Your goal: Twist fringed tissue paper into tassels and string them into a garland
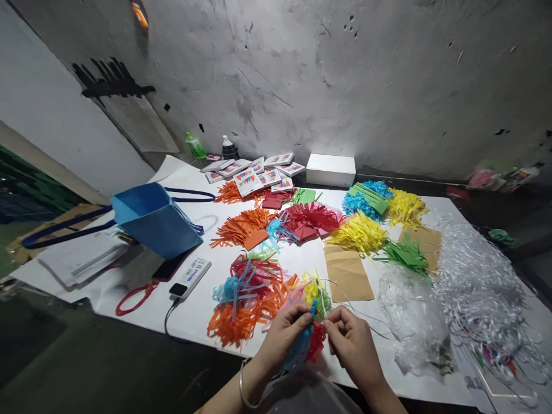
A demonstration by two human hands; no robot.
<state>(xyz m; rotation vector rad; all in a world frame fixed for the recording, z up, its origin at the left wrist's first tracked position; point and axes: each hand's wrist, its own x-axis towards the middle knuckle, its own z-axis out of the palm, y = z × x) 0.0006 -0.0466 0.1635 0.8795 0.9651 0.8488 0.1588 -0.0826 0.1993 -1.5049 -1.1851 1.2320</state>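
Note:
At the table's front edge, my left hand (282, 330) pinches a blue paper tassel (301, 347) by its twisted top, and the fringe hangs below my fingers. Close beside it, my right hand (352, 340) is closed on a thin white string (321, 296) that runs up near the tassel's top. A red tassel (317, 340) hangs between the two hands. Just beyond them lie yellow fringe (311, 288) and a heap of orange fringed paper (235, 324). A light blue tassel (227, 290) rests on this heap.
Bundles of fringed paper, a brown paper sheet (348, 273) and flat printed packs (248, 181) cover the middle. Clear plastic bags (407, 310) and a pile of white string (474, 276) lie right. A blue bag (150, 215), power bank (190, 278) and white box (330, 170) stand around.

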